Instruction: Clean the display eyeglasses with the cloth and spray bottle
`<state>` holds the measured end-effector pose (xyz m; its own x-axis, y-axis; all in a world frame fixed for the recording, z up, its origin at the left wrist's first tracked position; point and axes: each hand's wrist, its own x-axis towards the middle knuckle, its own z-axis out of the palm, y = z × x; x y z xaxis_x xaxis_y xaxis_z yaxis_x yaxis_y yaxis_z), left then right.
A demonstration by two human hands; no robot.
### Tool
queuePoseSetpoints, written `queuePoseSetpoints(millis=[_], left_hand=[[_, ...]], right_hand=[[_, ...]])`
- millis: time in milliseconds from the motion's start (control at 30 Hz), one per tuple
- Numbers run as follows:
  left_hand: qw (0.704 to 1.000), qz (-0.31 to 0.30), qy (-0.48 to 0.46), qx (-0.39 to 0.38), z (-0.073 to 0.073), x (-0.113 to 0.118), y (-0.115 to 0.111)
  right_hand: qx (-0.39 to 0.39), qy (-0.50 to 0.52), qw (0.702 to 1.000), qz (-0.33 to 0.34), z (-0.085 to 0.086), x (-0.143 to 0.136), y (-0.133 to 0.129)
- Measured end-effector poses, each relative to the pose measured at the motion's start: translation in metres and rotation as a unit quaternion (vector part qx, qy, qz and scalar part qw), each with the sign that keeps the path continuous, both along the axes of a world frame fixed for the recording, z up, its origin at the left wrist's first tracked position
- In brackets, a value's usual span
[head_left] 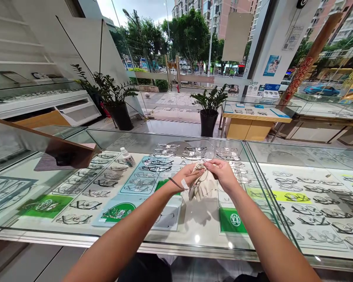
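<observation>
Above the glass counter, my left hand [190,175] is closed round a crumpled beige cloth [202,188] and a pair of thin-rimmed eyeglasses [205,176]. The cloth hangs down below the fingers and covers much of the eyeglasses. A dark thin strip and a small white tag show by my left wrist. My right hand [222,172] pinches at the right side of the eyeglasses and cloth, fingertips close to those of the left. To the left on the counter stands a white spray bottle [127,157], beside a light blue tray [147,176] with several eyeglasses.
The glass counter [194,243] holds rows of eyeglasses and green cards [233,220] under its top. A brown-framed mirror or panel [61,149] leans in from the left. Beyond stand two potted plants [209,111], a wooden display table [247,127] and glass doors.
</observation>
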<state>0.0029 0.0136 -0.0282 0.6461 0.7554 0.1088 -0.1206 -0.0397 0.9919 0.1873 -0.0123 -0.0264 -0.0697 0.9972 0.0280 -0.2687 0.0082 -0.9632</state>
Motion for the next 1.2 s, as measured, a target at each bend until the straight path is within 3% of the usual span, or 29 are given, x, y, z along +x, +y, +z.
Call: queuePoseSetpoints(millis=[300,567,900,1100,1200], left_hand=[[1.000,-0.001,0.008,-0.021,0.000,0.004,-0.004],[0.999,-0.013,0.031,-0.026,0.002,0.000,-0.005],[0.989,-0.120,0.069,-0.055,0.014,-0.001,-0.018],[0.978,-0.171,0.094,-0.076,0.013,-0.001,-0.027],[0.982,-0.156,0.081,-0.069,0.011,0.002,-0.029]], right_hand=[[-0.029,0.074,0.996,0.041,-0.004,0.002,0.005],[-0.093,0.094,0.961,0.244,-0.002,0.036,0.008],[-0.108,0.087,0.894,0.427,-0.031,0.066,0.019],[-0.119,0.055,0.869,0.477,-0.041,0.066,0.018],[-0.124,0.041,0.882,0.452,-0.039,0.061,0.017]])
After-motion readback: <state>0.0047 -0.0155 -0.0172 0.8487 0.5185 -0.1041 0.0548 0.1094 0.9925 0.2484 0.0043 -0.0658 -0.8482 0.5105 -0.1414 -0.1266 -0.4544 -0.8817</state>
